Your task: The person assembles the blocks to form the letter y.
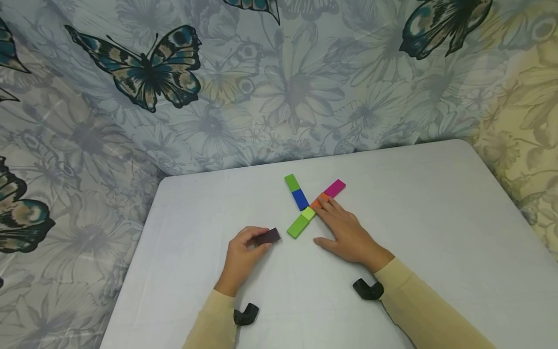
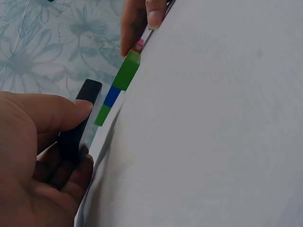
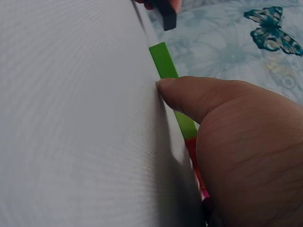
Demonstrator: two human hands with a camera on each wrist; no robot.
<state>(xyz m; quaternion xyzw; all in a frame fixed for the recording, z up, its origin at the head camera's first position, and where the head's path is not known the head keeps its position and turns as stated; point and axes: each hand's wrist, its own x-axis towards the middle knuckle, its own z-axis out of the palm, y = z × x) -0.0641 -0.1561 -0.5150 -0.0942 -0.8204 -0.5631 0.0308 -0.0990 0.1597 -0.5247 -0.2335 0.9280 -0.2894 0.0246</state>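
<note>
My left hand (image 1: 240, 259) pinches a dark, nearly black block (image 1: 270, 236) between thumb and fingers, left of the arrangement of blocks; the left wrist view shows the same dark block (image 2: 91, 92) held raised. My right hand (image 1: 350, 237) lies with extended fingers, its fingertips on an orange block (image 1: 317, 201) that they partly cover. Beyond that block is a magenta block (image 1: 334, 187); on the near side come a small lime block (image 1: 308, 213) and a longer green block (image 1: 298, 226), all in one slanted line. A blue block (image 1: 300, 199) and another green block (image 1: 292, 182) form a branch going up-left.
The blocks lie on a white-covered table (image 1: 183, 252) with rounded far corners. Behind it hangs floral fabric (image 1: 296, 87) printed with large butterflies. A black curved device (image 1: 246, 315) sits at the left wrist, and a matching black device (image 1: 368, 290) at the right.
</note>
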